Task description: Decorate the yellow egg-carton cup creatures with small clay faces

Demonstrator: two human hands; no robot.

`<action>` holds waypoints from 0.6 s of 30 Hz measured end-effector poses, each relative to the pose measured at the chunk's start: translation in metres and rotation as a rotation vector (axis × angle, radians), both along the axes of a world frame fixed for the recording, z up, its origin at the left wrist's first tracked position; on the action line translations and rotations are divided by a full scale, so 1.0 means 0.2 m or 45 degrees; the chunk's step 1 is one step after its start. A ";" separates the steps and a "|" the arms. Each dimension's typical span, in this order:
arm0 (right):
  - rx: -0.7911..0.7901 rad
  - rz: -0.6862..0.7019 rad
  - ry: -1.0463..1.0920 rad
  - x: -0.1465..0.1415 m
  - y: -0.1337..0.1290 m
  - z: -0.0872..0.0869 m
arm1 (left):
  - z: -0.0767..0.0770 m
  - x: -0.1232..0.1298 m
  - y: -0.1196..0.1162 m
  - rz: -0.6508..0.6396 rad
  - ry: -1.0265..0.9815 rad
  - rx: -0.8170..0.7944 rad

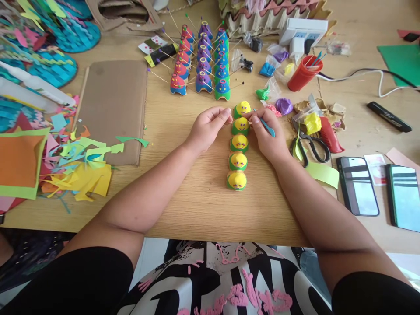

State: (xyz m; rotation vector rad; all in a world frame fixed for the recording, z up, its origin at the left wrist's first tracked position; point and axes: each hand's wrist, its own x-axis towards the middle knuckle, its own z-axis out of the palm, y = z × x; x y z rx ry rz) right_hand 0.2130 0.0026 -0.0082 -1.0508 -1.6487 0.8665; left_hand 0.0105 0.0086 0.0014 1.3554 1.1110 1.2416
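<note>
A row of yellow-and-green egg-carton cups (pixel 238 162) with small purple faces runs up the table between my hands. My left hand (pixel 210 127) is at the left of the row's far end, thumb and fingertips pinched together; whatever they hold is too small to make out. On the other side my right hand (pixel 269 135) grips a small blue modelling tool (pixel 268 127), its fingertips close against the second cup from the far end. Beyond the hands stand three finished-looking rows: red-and-blue cups (pixel 179 83), purple-and-blue cups (pixel 204 81) and blue-and-green cups (pixel 222 87), with pins sticking out.
Scissors (pixel 310 144), bagged yellow clay (pixel 312 123) and a red cup (pixel 304 73) lie right. Two phones (pixel 357 186) are near the right edge. Cardboard (pixel 111 109) and paper scraps (pixel 82 175) cover the left. A power strip (pixel 303 30) stands behind.
</note>
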 end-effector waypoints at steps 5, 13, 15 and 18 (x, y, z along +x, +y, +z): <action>0.002 -0.009 -0.008 0.00 0.00 0.00 | 0.00 0.00 0.00 -0.009 -0.008 -0.016; -0.023 -0.003 -0.002 0.00 -0.01 0.01 | 0.00 -0.01 0.01 -0.023 -0.081 -0.065; -0.035 0.001 0.004 0.00 -0.01 0.02 | 0.01 -0.01 0.01 -0.021 -0.105 -0.068; -0.047 0.003 0.006 0.00 -0.02 0.02 | 0.00 -0.01 0.01 -0.020 -0.116 -0.061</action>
